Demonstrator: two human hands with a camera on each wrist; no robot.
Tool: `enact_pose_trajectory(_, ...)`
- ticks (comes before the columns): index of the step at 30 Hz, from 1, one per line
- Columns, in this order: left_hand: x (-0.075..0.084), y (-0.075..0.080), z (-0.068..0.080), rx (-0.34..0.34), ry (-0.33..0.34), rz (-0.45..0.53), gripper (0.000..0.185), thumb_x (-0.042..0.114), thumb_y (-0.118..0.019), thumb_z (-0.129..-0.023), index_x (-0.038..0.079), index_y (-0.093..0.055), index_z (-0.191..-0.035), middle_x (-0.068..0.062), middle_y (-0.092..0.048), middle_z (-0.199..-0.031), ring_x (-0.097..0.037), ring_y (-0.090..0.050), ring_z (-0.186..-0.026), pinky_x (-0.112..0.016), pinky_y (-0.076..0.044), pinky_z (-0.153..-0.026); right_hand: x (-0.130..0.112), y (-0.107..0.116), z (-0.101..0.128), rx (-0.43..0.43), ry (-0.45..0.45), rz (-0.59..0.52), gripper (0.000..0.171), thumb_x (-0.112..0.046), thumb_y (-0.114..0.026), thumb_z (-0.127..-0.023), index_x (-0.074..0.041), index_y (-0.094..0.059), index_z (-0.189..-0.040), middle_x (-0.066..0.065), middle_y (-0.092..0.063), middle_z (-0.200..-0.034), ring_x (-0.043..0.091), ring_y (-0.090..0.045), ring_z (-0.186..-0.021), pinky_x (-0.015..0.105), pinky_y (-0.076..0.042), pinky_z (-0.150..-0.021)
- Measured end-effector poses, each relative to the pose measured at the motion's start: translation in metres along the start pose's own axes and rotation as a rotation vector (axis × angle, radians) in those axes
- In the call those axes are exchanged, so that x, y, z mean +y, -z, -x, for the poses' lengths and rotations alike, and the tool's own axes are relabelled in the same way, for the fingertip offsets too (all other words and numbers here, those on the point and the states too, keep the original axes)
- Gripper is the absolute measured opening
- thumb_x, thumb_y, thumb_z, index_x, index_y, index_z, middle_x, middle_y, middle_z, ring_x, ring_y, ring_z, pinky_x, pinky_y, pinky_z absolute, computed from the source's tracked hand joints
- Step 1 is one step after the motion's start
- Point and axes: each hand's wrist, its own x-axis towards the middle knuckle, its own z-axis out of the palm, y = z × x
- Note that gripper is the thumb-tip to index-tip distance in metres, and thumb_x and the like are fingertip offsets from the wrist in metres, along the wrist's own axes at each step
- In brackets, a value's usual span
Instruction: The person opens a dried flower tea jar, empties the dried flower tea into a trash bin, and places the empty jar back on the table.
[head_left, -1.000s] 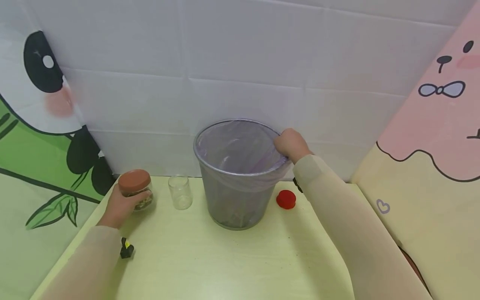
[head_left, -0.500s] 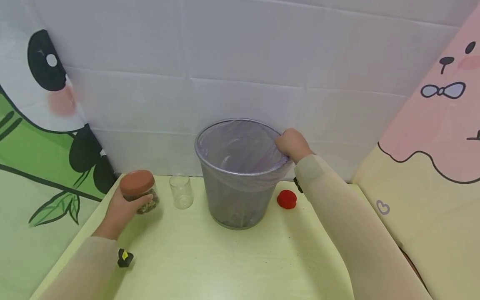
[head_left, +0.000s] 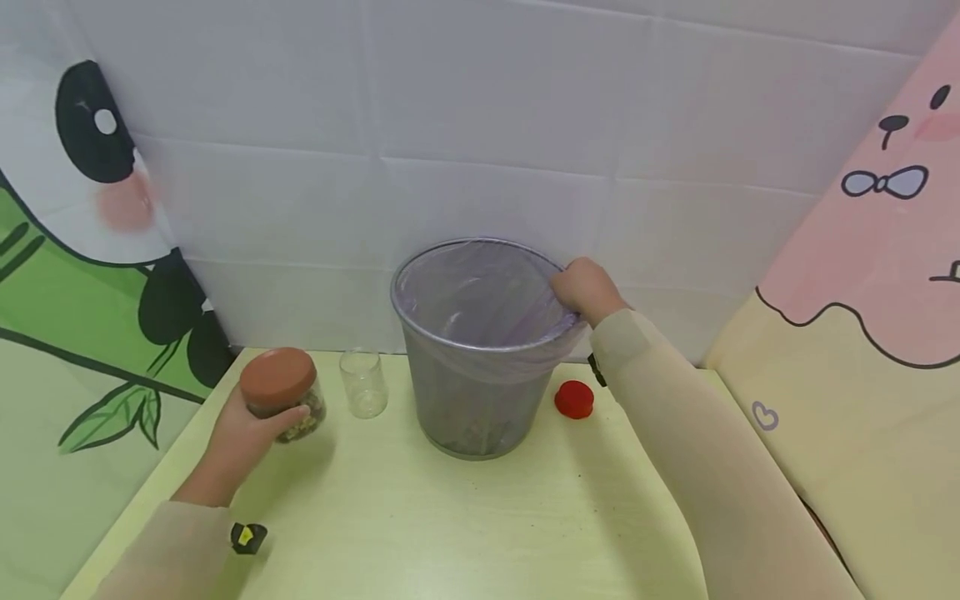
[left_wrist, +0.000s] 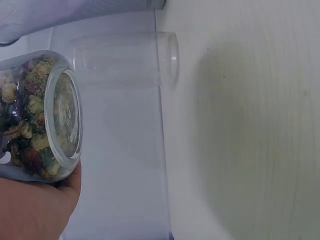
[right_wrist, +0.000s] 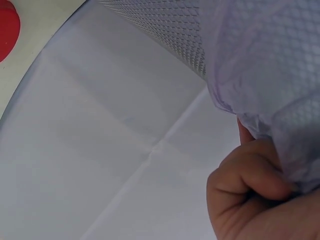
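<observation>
My left hand (head_left: pixel 243 433) grips a glass jar (head_left: pixel 283 404) with a brown lid and a dried mix inside, lifted off the yellow-green table (head_left: pixel 465 517). In the left wrist view the jar (left_wrist: pixel 37 117) shows its filled bottom, with the hand (left_wrist: pixel 35 207) below it. A grey mesh bin (head_left: pixel 480 383) lined with a pale purple bag (head_left: pixel 480 292) stands at the table's back centre. My right hand (head_left: pixel 585 287) grips the bin's right rim and the bag edge; in the right wrist view its fingers (right_wrist: pixel 250 187) curl round the bag (right_wrist: pixel 265 65).
An empty clear jar (head_left: pixel 363 383) stands between the held jar and the bin, seen also in the left wrist view as an empty jar (left_wrist: pixel 125 57). A red lid (head_left: pixel 573 399) lies right of the bin. White cloth backs the table; printed curtains hang at both sides.
My left hand has lifted the filled jar off the table and drawn it slightly toward me and to the right. The right hand has stayed on the bin's rim.
</observation>
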Motion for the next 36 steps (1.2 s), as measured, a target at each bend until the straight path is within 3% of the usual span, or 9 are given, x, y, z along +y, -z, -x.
enact_pose_trajectory(3, 0.007, -0.005, 0.006, 0.007, -0.011, -0.013, 0.092, 0.028, -0.084, -0.089, 0.025, -0.029, -0.162, -0.004, -0.047, -0.147, -0.003, -0.045, -0.123, -0.049, -0.040, -0.102, 0.001, 0.000, -0.001, -0.002, 0.006, -0.001, 0.016, -0.010, -0.040, -0.091, -0.009, -0.046, -0.076, 0.017, -0.059, -0.098, 0.030, -0.054, -0.086, 0.041, -0.047, -0.079)
enact_pose_trajectory(9, 0.025, -0.019, 0.021, 0.028, 0.008, -0.028, 0.092, 0.028, -0.087, -0.086, 0.007, -0.031, -0.155, -0.009, -0.048, -0.141, -0.012, -0.047, -0.121, -0.044, -0.042, -0.095, 0.003, 0.002, -0.002, -0.009, 0.012, -0.052, 0.018, -0.009, -0.041, -0.089, -0.012, -0.041, -0.071, 0.010, -0.052, -0.082, 0.026, -0.051, -0.076, 0.036, -0.045, -0.069)
enact_pose_trajectory(17, 0.041, -0.038, 0.034, -0.014, 0.025, 0.023, 0.096, 0.021, -0.089, -0.084, 0.007, -0.028, -0.156, -0.010, -0.046, -0.145, -0.020, -0.044, -0.127, -0.050, -0.041, -0.101, 0.005, 0.010, 0.001, -0.067, -0.001, -0.073, 0.019, -0.009, -0.039, -0.090, -0.013, -0.037, -0.071, 0.008, -0.045, -0.083, 0.023, -0.047, -0.075, 0.036, -0.043, -0.071)
enact_pose_trajectory(21, 0.051, -0.047, 0.041, -0.034, 0.026, 0.048, 0.097, 0.020, -0.089, -0.083, 0.005, -0.028, -0.156, -0.013, -0.046, -0.146, -0.026, -0.045, -0.129, -0.053, -0.041, -0.102, 0.009, 0.015, 0.000, -0.094, -0.004, -0.080, 0.022, -0.016, -0.041, -0.096, -0.012, -0.042, -0.074, 0.010, -0.050, -0.091, 0.024, -0.049, -0.080, 0.037, -0.044, -0.073)
enact_pose_trajectory(24, 0.057, -0.052, 0.044, -0.040, 0.007, 0.052, 0.097, 0.021, -0.090, -0.082, 0.005, -0.029, -0.156, -0.016, -0.047, -0.146, -0.032, -0.045, -0.132, -0.059, -0.040, -0.103, 0.012, 0.018, 0.000, -0.109, -0.011, -0.099, 0.026, -0.025, -0.043, -0.102, -0.006, -0.053, -0.087, 0.015, -0.056, -0.109, 0.027, -0.052, -0.093, 0.039, -0.045, -0.080)
enact_pose_trajectory(27, 0.060, -0.056, 0.048, -0.039, -0.007, 0.051, 0.097, 0.023, -0.091, -0.080, 0.006, -0.031, -0.155, -0.015, -0.049, -0.144, -0.033, -0.046, -0.132, -0.061, -0.039, -0.104, 0.014, 0.021, 0.001, -0.114, -0.022, -0.136, 0.039, -0.031, -0.047, -0.103, 0.003, -0.063, -0.115, 0.022, -0.057, -0.131, 0.032, -0.053, -0.109, 0.046, -0.047, -0.093)
enact_pose_trajectory(31, 0.064, -0.062, 0.053, -0.044, -0.025, 0.057, 0.096, 0.022, -0.093, -0.079, 0.008, -0.034, -0.153, -0.012, -0.051, -0.142, -0.032, -0.048, -0.131, -0.063, -0.039, -0.104, 0.019, 0.024, 0.001, -0.128, -0.041, -0.189, 0.058, -0.035, -0.049, -0.103, 0.008, -0.053, -0.143, 0.024, -0.048, -0.149, 0.035, -0.049, -0.127, 0.052, -0.043, -0.106)
enact_pose_trajectory(33, 0.066, -0.064, 0.055, -0.045, -0.036, 0.060, 0.096, 0.021, -0.093, -0.078, 0.008, -0.035, -0.153, -0.011, -0.052, -0.142, -0.031, -0.048, -0.130, -0.063, -0.039, -0.103, 0.021, 0.025, 0.000, -0.135, -0.058, -0.233, 0.062, -0.037, -0.050, -0.103, 0.007, -0.049, -0.147, 0.023, -0.045, -0.152, 0.034, -0.049, -0.127, 0.050, -0.046, -0.104)
enact_pose_trajectory(36, 0.072, -0.068, 0.059, -0.042, -0.049, 0.064, 0.096, 0.020, -0.093, -0.077, 0.009, -0.036, -0.153, -0.010, -0.054, -0.140, -0.029, -0.049, -0.129, -0.061, -0.040, -0.103, 0.026, 0.026, -0.002, -0.145, -0.091, -0.338, 0.066, -0.039, -0.053, -0.103, 0.004, -0.044, -0.152, 0.019, -0.042, -0.154, 0.027, -0.051, -0.116, 0.042, -0.051, -0.091)
